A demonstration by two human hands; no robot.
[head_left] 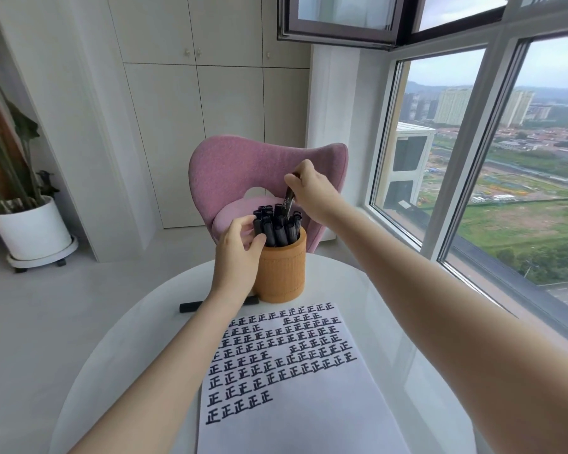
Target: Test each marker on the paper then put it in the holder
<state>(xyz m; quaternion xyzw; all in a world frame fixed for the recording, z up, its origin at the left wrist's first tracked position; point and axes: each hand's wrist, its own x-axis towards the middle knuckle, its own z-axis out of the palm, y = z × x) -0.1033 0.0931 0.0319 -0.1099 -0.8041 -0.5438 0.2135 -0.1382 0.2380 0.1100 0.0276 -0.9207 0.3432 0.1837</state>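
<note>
Right forearm [473, 339] filled the lower right of the frame, reaching up toward centre. Left forearm [164, 362] ran up from the bottom left.

Right hand [312, 191]: above the holder, just right of centre. Fingers pinched one black marker [288, 201] near its upper end. Marker nearly upright, slightly tilted, its lower end down among the others.

Left hand [238, 253]: against the left side of the holder at rim height. Thumb and fingers curled onto the standing markers [276, 226]. Could not tell whether any single one was gripped.

Holder [281, 273]: tan, ribbed cylinder, upright at the centre of the frame on the far part of the worktop [112, 355]. Packed with black markers, caps up.

One loose marker [191, 306] lay flat on the worktop just left of the holder's base, partly hidden by the left wrist.

Paper [292, 414]: white sheet below the holder, its top edge near the holder's base. Upper half covered in rows of black tally characters, lower half blank.

Beyond the worktop: pink chair [236, 172] directly behind the holder. White plant pot [30, 231] on a wheeled base on the floor at mid left. Pale cupboards [194, 109] across the upper centre. Window [473, 158] along the right, showing buildings and green ground.
</note>
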